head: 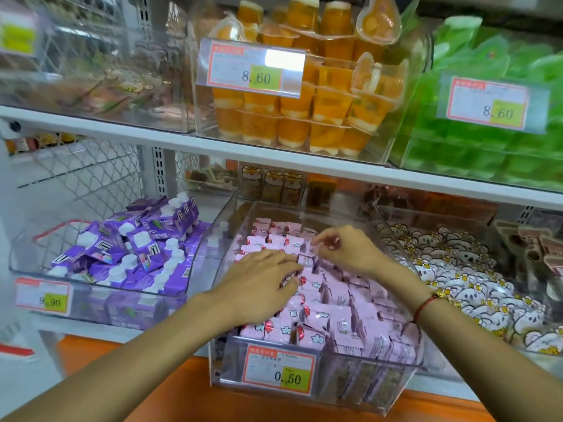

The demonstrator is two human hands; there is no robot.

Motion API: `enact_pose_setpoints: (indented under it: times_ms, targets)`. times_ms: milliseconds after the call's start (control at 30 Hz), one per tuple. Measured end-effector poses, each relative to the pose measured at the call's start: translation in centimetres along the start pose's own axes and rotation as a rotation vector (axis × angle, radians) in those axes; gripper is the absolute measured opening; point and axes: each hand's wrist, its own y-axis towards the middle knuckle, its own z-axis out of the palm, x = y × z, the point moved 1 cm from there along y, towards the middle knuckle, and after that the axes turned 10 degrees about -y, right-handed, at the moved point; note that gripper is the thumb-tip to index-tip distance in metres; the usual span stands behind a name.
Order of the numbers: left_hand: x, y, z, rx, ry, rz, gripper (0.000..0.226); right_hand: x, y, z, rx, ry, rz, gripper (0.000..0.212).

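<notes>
Over the clear plastic bin [227, 365], my left hand [262, 278] presses flat, steadying small pink wrapped snack packets [335, 318]; my right hand [344, 248] pinches one, seemingly straightening rows.

White shop shelves [152, 137] with wire mesh backing [91, 178] stand over an orange base [243, 406], brightly lit.

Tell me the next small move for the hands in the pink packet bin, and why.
Probably ease the packet that the right hand pinches down into the row, standing like its neighbours. The left hand rests on the pink packets just beside it, seemingly steadying that row inside the clear bin.
</notes>
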Motion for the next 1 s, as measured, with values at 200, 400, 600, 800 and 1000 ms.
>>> enact_pose_setpoints:
  times_ms: [200,400,600,800,1000]
  targets:
    - [0.1,0.0,0.0,-0.011,-0.010,-0.012,0.044,1.0,1.7,1.1,0.112,-0.042,0.012,0.014]
    - [0.2,-0.2,0.0,0.010,-0.008,-0.021,0.046,1.2,1.6,0.1,-0.033,0.201,0.085,0.012]
    - [0.0,-0.4,-0.1,-0.020,-0.037,-0.009,0.046,1.0,-2.0,-1.8,-0.597,0.562,0.219,0.011]
    - [-1.4,-1.3,-1.3,-0.361,-0.369,0.000,0.046,0.9,-4.9,-1.8,-0.670,1.061,0.448,0.010]
    - [-2.5,-1.9,-2.7,-0.529,-0.315,0.179,0.063,1.3,-5.8,-1.3,-0.402,1.364,0.472,0.018]
